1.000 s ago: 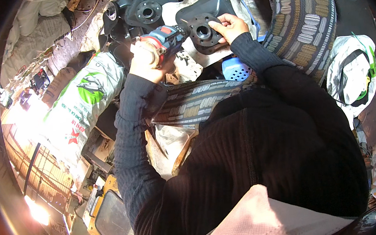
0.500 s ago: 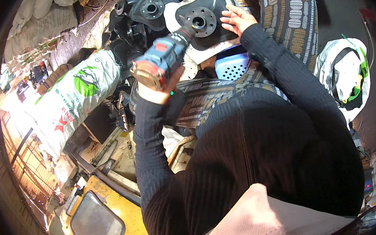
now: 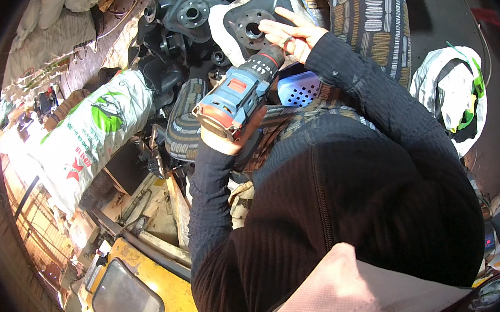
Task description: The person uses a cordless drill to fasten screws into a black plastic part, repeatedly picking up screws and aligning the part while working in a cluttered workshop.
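A blue and red cordless drill (image 3: 238, 91) is in my left hand (image 3: 222, 139), whose fingers wrap round its grip. The drill's black chuck points up and to the right, toward my right hand (image 3: 299, 36). That hand is held out with its fingers stretched and apart, over the right edge of a black part with a round, holed flange (image 3: 240, 31). A white sheet or bag (image 3: 220, 22) lies under this part. Whether a bit sits in the chuck is hidden by my right hand.
More black flanged parts (image 3: 192, 13) are heaped at the far left. A full white and green sack (image 3: 95, 119) lies left of the drill. A light blue perforated shoe (image 3: 298, 89) shows between my patterned trouser legs. An open white bag (image 3: 456, 96) stands right, a yellow machine (image 3: 180, 305) lower left.
The drill has swung to the right, its chuck coming close to my right hand. My right hand has moved left over the flange. The whole view has shifted slightly.
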A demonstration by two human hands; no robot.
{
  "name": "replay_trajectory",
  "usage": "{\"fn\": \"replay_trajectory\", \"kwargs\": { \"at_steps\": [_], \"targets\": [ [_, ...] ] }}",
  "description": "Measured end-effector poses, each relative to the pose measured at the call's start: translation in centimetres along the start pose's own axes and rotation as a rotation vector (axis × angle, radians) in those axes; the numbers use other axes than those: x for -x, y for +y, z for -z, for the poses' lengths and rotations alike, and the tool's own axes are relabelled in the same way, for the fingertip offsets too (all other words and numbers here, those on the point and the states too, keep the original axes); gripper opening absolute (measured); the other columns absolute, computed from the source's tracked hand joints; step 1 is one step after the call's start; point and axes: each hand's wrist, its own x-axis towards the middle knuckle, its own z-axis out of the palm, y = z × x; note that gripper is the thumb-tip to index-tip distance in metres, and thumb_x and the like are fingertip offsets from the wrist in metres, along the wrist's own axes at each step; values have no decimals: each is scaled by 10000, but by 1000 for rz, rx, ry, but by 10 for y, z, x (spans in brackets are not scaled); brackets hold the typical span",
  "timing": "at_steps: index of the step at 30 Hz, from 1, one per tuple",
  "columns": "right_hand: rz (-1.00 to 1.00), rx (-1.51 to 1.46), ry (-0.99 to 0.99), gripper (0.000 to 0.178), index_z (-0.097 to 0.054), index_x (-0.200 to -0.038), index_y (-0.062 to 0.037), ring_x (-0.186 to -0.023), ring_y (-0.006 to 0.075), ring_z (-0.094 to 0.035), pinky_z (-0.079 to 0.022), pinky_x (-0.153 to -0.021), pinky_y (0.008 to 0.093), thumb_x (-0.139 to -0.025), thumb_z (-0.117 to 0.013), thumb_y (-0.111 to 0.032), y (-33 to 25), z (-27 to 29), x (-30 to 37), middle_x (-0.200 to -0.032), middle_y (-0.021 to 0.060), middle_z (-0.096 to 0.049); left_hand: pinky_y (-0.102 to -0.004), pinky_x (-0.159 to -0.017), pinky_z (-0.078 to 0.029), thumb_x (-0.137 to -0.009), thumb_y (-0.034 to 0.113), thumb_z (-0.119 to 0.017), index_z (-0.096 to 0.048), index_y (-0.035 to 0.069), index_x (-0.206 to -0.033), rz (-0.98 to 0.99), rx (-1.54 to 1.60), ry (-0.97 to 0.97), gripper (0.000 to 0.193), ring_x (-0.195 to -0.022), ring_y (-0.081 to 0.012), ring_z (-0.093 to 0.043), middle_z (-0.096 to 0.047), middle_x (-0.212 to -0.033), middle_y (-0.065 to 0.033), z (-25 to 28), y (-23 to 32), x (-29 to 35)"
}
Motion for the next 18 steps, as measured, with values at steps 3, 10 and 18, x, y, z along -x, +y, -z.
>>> {"fn": "replay_trajectory", "kwargs": {
  "at_steps": [3, 10, 18],
  "targets": [
    [30, 18, 35, 616, -128, -1400, -65, -1191, 400, -434, -427, -974, 453, -872, -398, 100, 3, 0, -2, -1327, 313, -331, -362, -737, -493, -745, 211, -698, -616, 71, -1011, -74, -86, -3, 311, -840, -256, -623, -639, -924, -88, 2, 1, -6],
    [21, -16, -22, 520, -223, -1372, -43, -1170, 365, -471, -460, -946, 413, -896, -416, 36, 11, 14, -10, -1312, 268, -386, -338, -914, -430, -734, 157, -675, -448, 42, -1234, 22, 8, -100, 561, -1053, -242, -553, -560, -1149, -124, -4, 3, -9],
    [102, 569, 578, 426, -453, -1269, -106, -955, 152, -588, -516, -760, 282, -892, -562, -271, 6, 23, -6, -1153, 78, -556, -389, -832, -458, -718, 195, -691, -590, 95, -1064, -193, -371, -91, 374, -930, -291, -588, -612, -1008, -101, 12, 2, -16]
  ]
}}
